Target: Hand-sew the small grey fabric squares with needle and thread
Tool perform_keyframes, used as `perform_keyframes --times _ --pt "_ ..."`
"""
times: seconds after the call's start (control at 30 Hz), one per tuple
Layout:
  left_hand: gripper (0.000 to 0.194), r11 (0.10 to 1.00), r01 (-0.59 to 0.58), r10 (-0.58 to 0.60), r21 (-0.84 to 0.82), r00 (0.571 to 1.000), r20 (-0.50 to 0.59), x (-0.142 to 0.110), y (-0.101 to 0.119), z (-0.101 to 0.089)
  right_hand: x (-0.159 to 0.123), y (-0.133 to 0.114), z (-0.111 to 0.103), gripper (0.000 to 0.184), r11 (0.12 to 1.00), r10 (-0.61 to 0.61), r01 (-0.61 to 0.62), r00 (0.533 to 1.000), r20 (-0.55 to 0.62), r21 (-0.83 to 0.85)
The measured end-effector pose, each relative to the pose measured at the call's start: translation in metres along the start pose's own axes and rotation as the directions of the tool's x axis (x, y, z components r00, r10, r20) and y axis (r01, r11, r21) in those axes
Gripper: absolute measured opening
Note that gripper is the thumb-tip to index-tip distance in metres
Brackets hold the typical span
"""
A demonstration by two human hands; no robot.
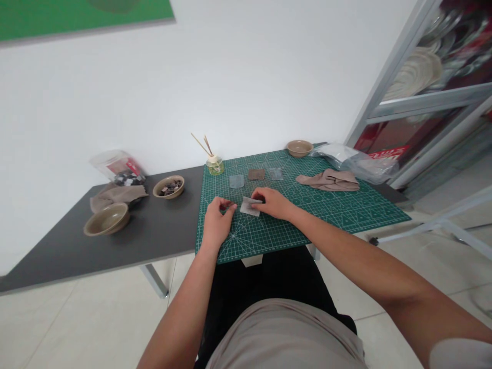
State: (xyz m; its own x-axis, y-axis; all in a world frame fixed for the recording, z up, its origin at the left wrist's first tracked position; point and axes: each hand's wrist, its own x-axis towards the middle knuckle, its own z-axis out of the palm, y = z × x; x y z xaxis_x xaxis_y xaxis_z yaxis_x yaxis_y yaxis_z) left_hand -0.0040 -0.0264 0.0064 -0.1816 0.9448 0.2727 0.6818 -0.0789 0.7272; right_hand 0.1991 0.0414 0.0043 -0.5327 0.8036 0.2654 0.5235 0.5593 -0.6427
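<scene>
My right hand pinches a small pale square packet just above the green cutting mat. Left of the packet, my left hand has its fingers curled towards the thumb. Something thin and dark seems to be between them, too small to make out. Beyond the hands, a clear square pouch, a brown square piece and a greyish see-through pouch lie in a row on the mat.
On the dark table at left are a bowl of small dark pieces, another bowl, a cloth and a plastic bag. A reed diffuser, small bowl, brown cloth and clear bag stand or lie farther back.
</scene>
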Motion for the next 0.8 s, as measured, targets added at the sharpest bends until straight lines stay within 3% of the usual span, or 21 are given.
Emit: perform_keyframes --times 0.1,0.2,0.33,0.47,0.8 --pt "0.016 0.99 0.052 -0.058 -0.13 0.998 -0.038 0.002 -0.006 0.002 0.001 -0.004 -0.01 0.008 0.992 0.073 -0.063 0.993 -0.089 0.106" --pt "0.02 0.98 0.051 -0.058 -0.192 0.998 -0.033 0.004 -0.008 0.003 0.001 -0.006 -0.017 0.008 0.995 0.059 -0.041 0.973 -0.221 0.088" --pt "0.022 0.955 0.039 -0.048 -0.294 0.999 -0.024 0.005 -0.009 0.002 0.001 0.0 -0.012 0.012 0.996 0.052 -0.042 0.988 -0.144 0.073" --pt "0.022 0.904 0.089 -0.111 -0.418 0.993 -0.03 0.006 -0.013 0.002 0.002 0.007 -0.003 0.011 0.998 0.048 -0.033 0.962 -0.27 0.06" --pt "0.027 0.921 0.112 -0.115 -0.374 0.993 0.014 0.008 -0.014 0.005 0.004 0.008 -0.001 0.012 0.997 -0.07 0.079 0.961 -0.267 0.022"
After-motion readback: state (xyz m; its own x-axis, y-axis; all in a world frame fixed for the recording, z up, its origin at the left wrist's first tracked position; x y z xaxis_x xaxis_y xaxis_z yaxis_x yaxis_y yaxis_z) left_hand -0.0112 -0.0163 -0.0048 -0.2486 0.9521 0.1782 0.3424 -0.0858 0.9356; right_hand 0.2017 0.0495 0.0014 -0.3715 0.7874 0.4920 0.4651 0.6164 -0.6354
